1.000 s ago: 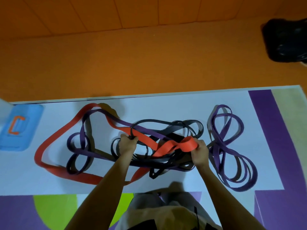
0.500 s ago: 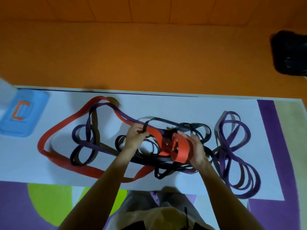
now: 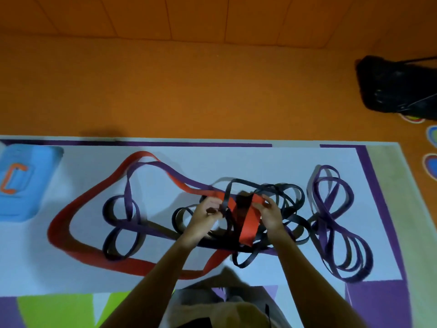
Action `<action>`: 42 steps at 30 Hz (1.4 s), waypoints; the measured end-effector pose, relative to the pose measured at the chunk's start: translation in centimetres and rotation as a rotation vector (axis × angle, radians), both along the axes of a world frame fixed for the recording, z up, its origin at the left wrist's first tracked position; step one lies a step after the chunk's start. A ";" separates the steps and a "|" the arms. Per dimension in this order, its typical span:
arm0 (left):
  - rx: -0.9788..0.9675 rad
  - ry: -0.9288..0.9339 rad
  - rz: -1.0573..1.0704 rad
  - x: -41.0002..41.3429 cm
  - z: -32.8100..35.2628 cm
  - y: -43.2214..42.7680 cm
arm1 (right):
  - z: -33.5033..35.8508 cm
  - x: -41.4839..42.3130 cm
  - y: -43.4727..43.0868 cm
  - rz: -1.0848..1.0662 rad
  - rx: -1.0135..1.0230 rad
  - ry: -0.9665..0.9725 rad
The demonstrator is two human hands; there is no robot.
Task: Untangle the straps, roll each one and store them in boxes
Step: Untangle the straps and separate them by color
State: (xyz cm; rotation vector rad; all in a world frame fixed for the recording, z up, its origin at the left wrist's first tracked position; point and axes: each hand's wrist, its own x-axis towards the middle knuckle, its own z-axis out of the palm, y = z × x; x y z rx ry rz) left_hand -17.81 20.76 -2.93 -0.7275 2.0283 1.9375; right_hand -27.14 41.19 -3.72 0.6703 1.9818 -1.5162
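A tangle of straps lies on the white mat [image 3: 260,162]. The wide red strap [image 3: 78,204] loops far to the left and runs into the middle, where a short length of it stands nearly upright between my hands. My left hand [image 3: 207,213] pinches a black strap [image 3: 290,221] where it crosses the red one. My right hand [image 3: 270,213] grips the upper end of that red length. Purple straps [image 3: 128,192] weave through the left loops, and a separate purple bundle [image 3: 333,223] lies at the right.
A blue box [image 3: 21,183] with an orange letter C sits at the mat's left edge. A black bag [image 3: 397,86] lies on the orange floor at the far right. Beyond the mat's far edge is bare orange floor.
My hands have drawn closer together over the knot. The red length in my right hand went from lying flat, to a curl, to standing nearly upright. My left hand shifted to the black strap.
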 end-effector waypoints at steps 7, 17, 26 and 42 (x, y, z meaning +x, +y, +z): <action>-0.119 -0.099 0.227 -1.3 -1.8 -1.3 | 1.5 1.1 2.4 -0.044 0.170 0.054; 0.070 -0.240 0.446 -4.0 -5.1 -4.2 | 0.0 1.0 8.3 0.047 0.210 0.061; 0.018 -0.300 0.621 -6.1 -5.6 -4.3 | 3.9 0.4 10.4 -0.108 -0.439 0.077; -0.326 -0.345 0.285 -5.8 -6.6 -4.8 | -2.7 -2.3 13.3 0.417 0.286 0.228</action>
